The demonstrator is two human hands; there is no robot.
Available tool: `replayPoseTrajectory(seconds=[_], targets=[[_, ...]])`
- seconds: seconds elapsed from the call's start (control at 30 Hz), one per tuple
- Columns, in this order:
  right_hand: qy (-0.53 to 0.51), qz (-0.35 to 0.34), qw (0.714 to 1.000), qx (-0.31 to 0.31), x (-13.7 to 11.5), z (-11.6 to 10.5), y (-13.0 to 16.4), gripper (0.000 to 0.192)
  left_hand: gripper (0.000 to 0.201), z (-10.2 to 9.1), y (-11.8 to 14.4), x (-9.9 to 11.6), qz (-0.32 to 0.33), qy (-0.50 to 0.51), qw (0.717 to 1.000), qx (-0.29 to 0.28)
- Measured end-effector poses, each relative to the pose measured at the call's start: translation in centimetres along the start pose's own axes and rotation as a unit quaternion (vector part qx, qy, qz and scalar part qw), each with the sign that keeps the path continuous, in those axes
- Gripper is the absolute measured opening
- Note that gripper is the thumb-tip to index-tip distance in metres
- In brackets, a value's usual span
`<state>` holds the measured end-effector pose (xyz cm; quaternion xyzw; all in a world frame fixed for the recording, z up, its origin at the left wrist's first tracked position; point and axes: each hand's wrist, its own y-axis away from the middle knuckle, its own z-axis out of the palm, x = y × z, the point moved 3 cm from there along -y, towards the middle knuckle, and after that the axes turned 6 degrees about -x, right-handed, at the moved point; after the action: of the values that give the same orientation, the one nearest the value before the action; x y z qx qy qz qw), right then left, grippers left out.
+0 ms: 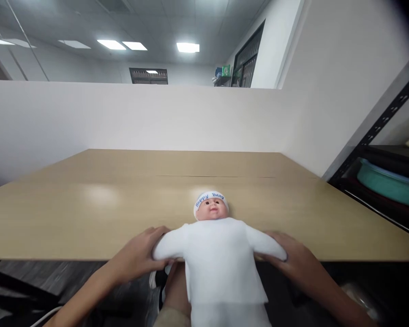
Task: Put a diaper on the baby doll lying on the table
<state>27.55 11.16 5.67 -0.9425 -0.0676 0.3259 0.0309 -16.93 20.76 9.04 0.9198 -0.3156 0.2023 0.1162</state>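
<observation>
A baby doll (221, 259) in white clothes lies on its back, face up, its head on the table and its lower body reaching past the front edge. Blue lettering reading "Happy Baby" marks its white headband (209, 198). My left hand (145, 254) is closed around the end of the sleeved arm on the left. Around the end of the other sleeve, my right hand (289, 254) is closed in the same way. The doll's two arms are spread outward between my hands. Its own hands do not show, and its legs run out of the picture at the bottom.
The wooden table (122, 200) stretches back to a white partition (177, 118). At the right stands a black shelf rack (371, 131) with a teal basin (388, 184) on it. My leg (175, 290) is below the table's front edge.
</observation>
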Motion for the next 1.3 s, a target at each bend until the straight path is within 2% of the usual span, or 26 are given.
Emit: replayPoseTrajectory(seconds=[0.1,0.17,0.3,0.43,0.6,0.73,0.8,0.93,1.03,1.13,1.3], targets=[[-0.016,0.007,1.0,-0.019,1.7,0.8,-1.3,0.04,0.058,-0.4,-0.7,-1.7,0.015,-0.023,1.0,0.005],[-0.014,0.01,1.0,-0.021,2.5,1.2,-3.1,0.038,0.057,-0.7,-2.1,-2.6,0.023,-0.03,0.999,0.014],[0.001,-0.001,1.0,-0.001,3.8,1.4,-8.6,0.04,0.051,-1.7,-6.5,-4.7,0.035,-0.05,0.997,0.057],[0.024,-0.019,0.999,0.014,4.9,1.2,-14.7,0.044,0.053,-3.1,-11.6,-7.8,0.046,-0.082,0.992,0.09],[0.048,-0.049,0.997,0.037,5.7,0.7,-21.2,0.039,0.053,-5.1,-17.0,-11.2,0.068,-0.079,0.991,0.088],[0.049,-0.063,0.996,0.039,6.6,0.5,-25.6,0.033,0.056,-6.5,-20.6,-13.3,0.047,-0.036,0.994,0.091],[0.054,-0.068,0.995,0.043,7.3,0.4,-27.7,0.032,0.06,-7.1,-22.2,-14.1,0.035,-0.031,0.992,0.113],[0.081,-0.082,0.991,0.072,8.8,0.2,-31.8,0.033,0.066,-8.3,-25.5,-15.8,0.021,-0.047,0.979,0.195],[0.1,-0.095,0.983,0.122,9.8,-0.1,-34.3,0.034,0.067,-8.9,-27.6,-17.1,0.008,-0.054,0.968,0.245],[0.117,-0.093,0.975,0.164,10.8,-0.4,-36.1,0.04,0.068,-9.3,-29.0,-18.3,0.008,-0.069,0.961,0.266],[0.114,-0.071,0.979,0.154,13.0,-0.4,-37.5,0.058,0.066,-9.4,-30.0,-19.6,-0.006,-0.076,0.959,0.273]])
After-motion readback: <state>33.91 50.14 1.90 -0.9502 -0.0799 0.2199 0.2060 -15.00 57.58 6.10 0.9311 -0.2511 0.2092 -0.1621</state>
